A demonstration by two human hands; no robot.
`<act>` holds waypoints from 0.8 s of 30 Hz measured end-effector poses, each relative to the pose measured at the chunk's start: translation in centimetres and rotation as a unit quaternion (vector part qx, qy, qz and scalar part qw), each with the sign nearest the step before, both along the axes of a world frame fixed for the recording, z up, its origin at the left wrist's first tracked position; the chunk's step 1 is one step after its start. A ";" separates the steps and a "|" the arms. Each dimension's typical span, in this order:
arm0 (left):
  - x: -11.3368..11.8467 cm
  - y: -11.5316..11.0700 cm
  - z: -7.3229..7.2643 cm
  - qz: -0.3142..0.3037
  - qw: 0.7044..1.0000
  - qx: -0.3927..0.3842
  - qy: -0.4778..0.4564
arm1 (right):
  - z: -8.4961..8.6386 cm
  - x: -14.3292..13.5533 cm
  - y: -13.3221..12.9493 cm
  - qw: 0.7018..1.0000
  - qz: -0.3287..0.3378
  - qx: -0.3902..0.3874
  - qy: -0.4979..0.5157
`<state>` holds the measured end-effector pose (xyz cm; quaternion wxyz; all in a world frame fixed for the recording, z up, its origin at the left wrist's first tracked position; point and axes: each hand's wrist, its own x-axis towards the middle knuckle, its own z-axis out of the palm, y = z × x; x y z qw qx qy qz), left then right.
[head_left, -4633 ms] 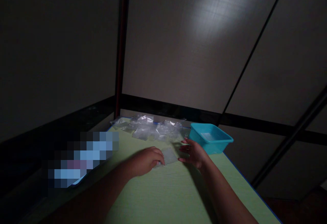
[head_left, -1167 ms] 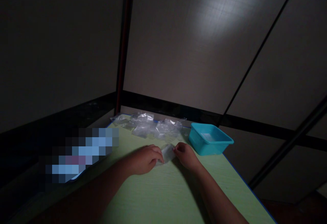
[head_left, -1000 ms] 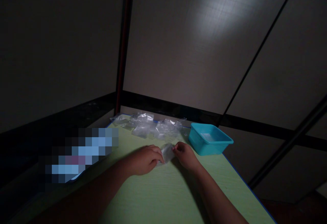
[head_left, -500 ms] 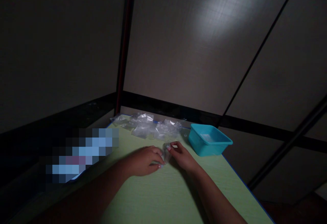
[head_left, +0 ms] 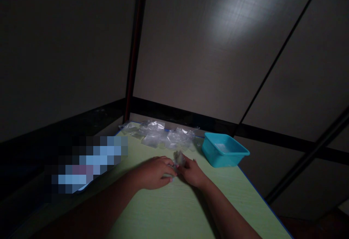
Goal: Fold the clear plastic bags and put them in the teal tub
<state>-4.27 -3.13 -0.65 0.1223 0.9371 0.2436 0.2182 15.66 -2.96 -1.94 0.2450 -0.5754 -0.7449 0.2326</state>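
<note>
Clear plastic film [head_left: 179, 157], crumpled: right hand [head_left: 192, 172] pinching near end, left hand [head_left: 156, 173] half-curled alongside, grip unclear; might spring open if pinch slackens.

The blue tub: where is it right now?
In the head view, the blue tub sits near the right edge of the green table, beyond the right hand and to the right of the crumpled clear plastic.
</note>
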 end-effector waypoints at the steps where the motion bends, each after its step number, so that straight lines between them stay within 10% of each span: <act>1: 0.0 0.0 0.0 0.001 1.000 0.003 0.004 | 0.0 0.0 0.0 1.000 0.002 0.002 -0.013; 24: -0.2 0.1 -1.1 0.019 0.991 -0.082 0.102 | 0.2 -0.1 -0.5 0.993 0.090 -0.009 -0.070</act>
